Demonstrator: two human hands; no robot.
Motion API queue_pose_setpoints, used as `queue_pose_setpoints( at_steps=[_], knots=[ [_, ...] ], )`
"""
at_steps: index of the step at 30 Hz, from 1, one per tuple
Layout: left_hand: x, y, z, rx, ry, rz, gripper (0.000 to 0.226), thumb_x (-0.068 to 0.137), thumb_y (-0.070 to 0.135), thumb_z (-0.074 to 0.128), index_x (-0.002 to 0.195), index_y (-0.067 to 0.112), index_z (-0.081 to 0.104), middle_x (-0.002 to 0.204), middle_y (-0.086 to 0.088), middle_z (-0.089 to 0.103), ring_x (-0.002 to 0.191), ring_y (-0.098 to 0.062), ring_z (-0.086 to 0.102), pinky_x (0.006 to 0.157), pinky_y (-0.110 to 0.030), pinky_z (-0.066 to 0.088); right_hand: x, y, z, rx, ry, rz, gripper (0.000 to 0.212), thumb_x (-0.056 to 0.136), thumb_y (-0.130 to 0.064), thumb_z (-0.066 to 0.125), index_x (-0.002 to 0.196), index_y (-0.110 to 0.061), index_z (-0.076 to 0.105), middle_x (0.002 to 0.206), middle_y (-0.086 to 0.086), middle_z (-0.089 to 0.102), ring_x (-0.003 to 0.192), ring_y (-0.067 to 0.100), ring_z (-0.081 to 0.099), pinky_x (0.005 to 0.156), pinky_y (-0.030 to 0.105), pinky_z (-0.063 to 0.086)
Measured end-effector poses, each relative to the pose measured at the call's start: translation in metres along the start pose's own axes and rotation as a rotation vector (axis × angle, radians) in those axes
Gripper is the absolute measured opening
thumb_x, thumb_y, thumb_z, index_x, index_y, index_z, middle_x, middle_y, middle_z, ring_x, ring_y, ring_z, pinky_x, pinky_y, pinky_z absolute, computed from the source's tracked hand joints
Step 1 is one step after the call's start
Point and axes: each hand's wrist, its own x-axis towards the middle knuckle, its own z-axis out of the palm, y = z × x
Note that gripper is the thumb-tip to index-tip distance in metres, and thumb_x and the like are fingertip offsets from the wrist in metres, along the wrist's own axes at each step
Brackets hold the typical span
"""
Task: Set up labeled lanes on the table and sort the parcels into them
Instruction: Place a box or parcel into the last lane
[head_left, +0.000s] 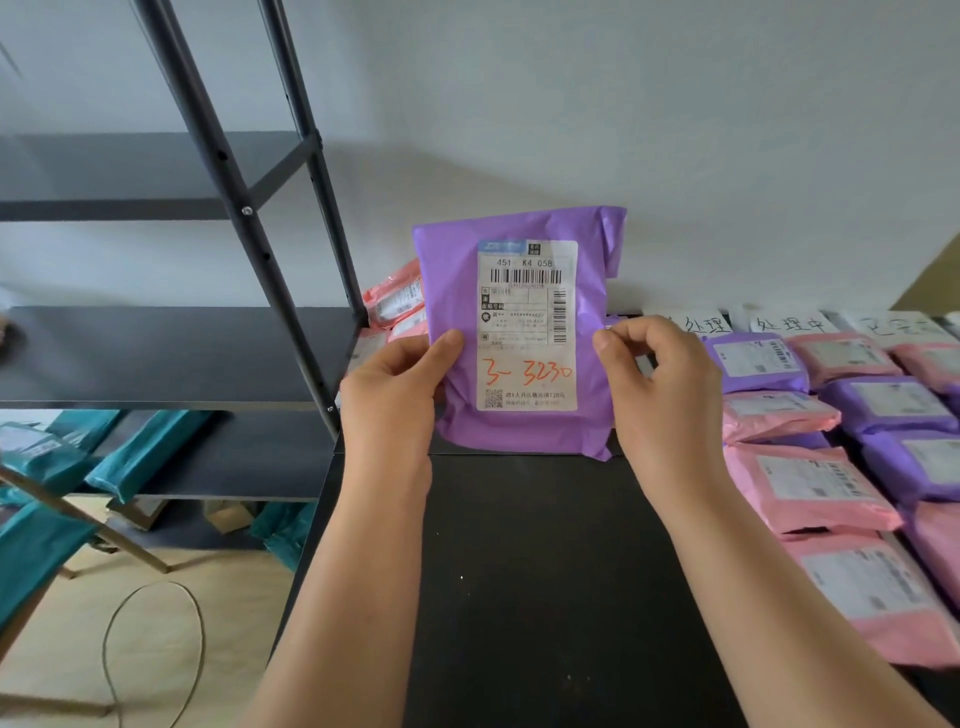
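**Purple parcel** (519, 332): you hold it upright, lifted off the worktop (545, 571), with the shipping label (527, 291) facing you. The label's top line reads 451 K4 058. Red handwriting lower down reads 3-3230.

**Left hand** (395, 384): grips the parcel's left edge at about mid-height. The thumb lies flat on the front, just beside the label, and the fingers are hidden behind the parcel.

**Right hand** (660, 384): pinches the parcel's right edge between thumb and forefinger, level with your left thumb. The other fingers are curled loosely. The parcel sits between the two hands, and its top half rises clear above both.

**Below the parcel:** bare black worktop, with both forearms over it.

**Right of the parcel:**
- Three white lane cards (789, 325) with handwritten characters sit along the wall side. Your right hand partly hides the nearest one.
- In front of the cards, sorted parcels (810, 488) lie flat in rows, pink and purple mixed, labels up. They touch or overlap one another.

**Behind the parcel, to its left:** a few pink parcels (395, 296) against the wall, partly hidden.

**Further left of the parcel:** a dark shelving rack (234, 208), teal parcels (140, 452) on and around its lowest shelf, and a loop of cable (156, 649) on the floor.
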Motion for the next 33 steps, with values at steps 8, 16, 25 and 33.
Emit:
queue_pose_setpoints(
  at_steps=[8, 16, 25, 33],
  knots=[
    [-0.002, 0.0, -0.002, -0.054, -0.008, -0.007, 0.003, 0.085, 0.02, 0.074, 0.087, 0.017, 0.074, 0.087, -0.002, 0.077, 0.076, -0.013, 0.072, 0.06, -0.019, 0.053, -0.005, 0.0, -0.003, -0.02, -0.036, 0.006, 0.012, 0.095, -0.029, 0.062, 0.086, -0.029, 0.055, 0.079, -0.03, 0.051, 0.083, 0.011, 0.056, 0.089, 0.056, 0.048],
    [-0.005, -0.004, 0.003, 0.005, -0.08, -0.045, 0.013, 0.085, 0.023, 0.076, 0.093, 0.012, 0.076, 0.092, -0.005, 0.077, 0.09, -0.027, 0.074, 0.088, -0.047, 0.058, 0.004, -0.004, -0.005, -0.028, 0.005, 0.075, 0.027, 0.088, -0.051, 0.064, 0.092, -0.025, 0.06, 0.089, -0.01, 0.066, 0.089, 0.016, 0.063, 0.088, 0.053, 0.051],
    [-0.008, -0.005, 0.0, 0.011, -0.116, -0.04, 0.015, 0.086, 0.024, 0.073, 0.092, 0.01, 0.074, 0.091, -0.007, 0.077, 0.087, -0.027, 0.073, 0.075, -0.035, 0.057, 0.002, -0.007, -0.003, -0.027, 0.036, 0.147, 0.026, 0.085, -0.042, 0.073, 0.087, -0.029, 0.051, 0.079, -0.023, 0.056, 0.085, 0.016, 0.063, 0.088, 0.055, 0.05],
    [-0.011, -0.006, 0.004, 0.02, -0.085, -0.045, 0.02, 0.087, 0.028, 0.073, 0.097, 0.012, 0.067, 0.095, -0.006, 0.075, 0.083, -0.022, 0.075, 0.058, -0.026, 0.052, -0.003, -0.002, -0.001, -0.039, 0.041, 0.08, 0.017, 0.088, -0.037, 0.071, 0.081, -0.032, 0.056, 0.08, -0.018, 0.063, 0.082, 0.018, 0.064, 0.084, 0.055, 0.052]
  ],
)
